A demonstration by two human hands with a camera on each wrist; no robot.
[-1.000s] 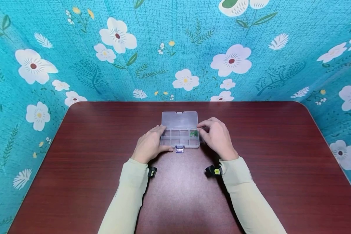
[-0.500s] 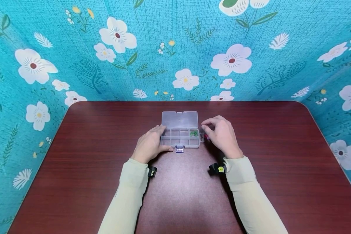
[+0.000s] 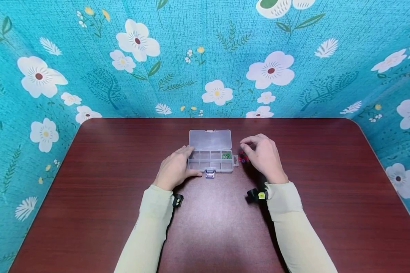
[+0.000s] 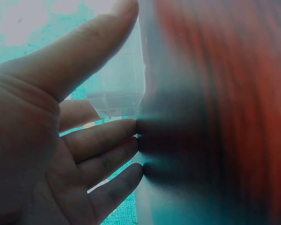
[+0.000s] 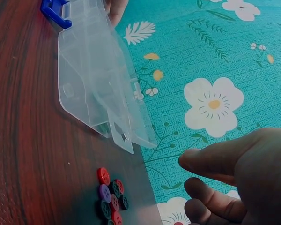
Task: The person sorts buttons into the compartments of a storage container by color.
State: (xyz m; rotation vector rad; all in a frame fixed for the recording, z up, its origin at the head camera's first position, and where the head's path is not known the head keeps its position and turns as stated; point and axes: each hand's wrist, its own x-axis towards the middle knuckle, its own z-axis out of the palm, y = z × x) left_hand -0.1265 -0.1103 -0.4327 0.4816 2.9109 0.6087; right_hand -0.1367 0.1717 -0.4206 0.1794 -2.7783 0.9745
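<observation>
A clear plastic compartment box (image 3: 205, 165) stands with its lid (image 3: 210, 140) raised at the back. Green buttons (image 3: 226, 156) lie in its rear right compartment. My left hand (image 3: 173, 168) holds the box's left end, thumb along the front and fingers at the side and back. Just right of the box, loose buttons (image 5: 114, 202) in red, purple and dark green lie in a cluster on the table. My right hand (image 3: 264, 157) hovers over them, fingers loosely bent. In the right wrist view, its thumb and fingertips are apart with nothing visible between them.
The box's blue-edged latch (image 3: 210, 174) hangs open at the front. A hanging tab (image 3: 235, 160) sticks out from its right end, close to the loose buttons. Flowered blue cloth (image 3: 177, 76) rises behind the dark red wooden table (image 3: 106, 159).
My right hand has moved from the box's right rear corner rightward to above the loose buttons, uncovering the tab and some of them. The left hand and box have stayed put.
</observation>
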